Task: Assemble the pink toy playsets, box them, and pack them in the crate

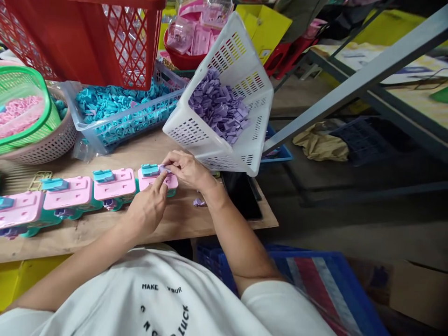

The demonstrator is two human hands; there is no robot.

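A row of pink-topped, teal-based toy cases lies on the wooden board, each with a blue piece on top. Over the rightmost case, my right hand pinches a small purple piece against its top. My left hand rests just in front, index finger stretched out and touching the same piece. Another case lies to the left. One loose purple piece sits on the board near my right wrist.
A tilted white basket of purple pieces leans above my hands. A clear crate holds blue pieces, under a red crate. A green basket of pink parts is at left. A black phone lies on the board's right end.
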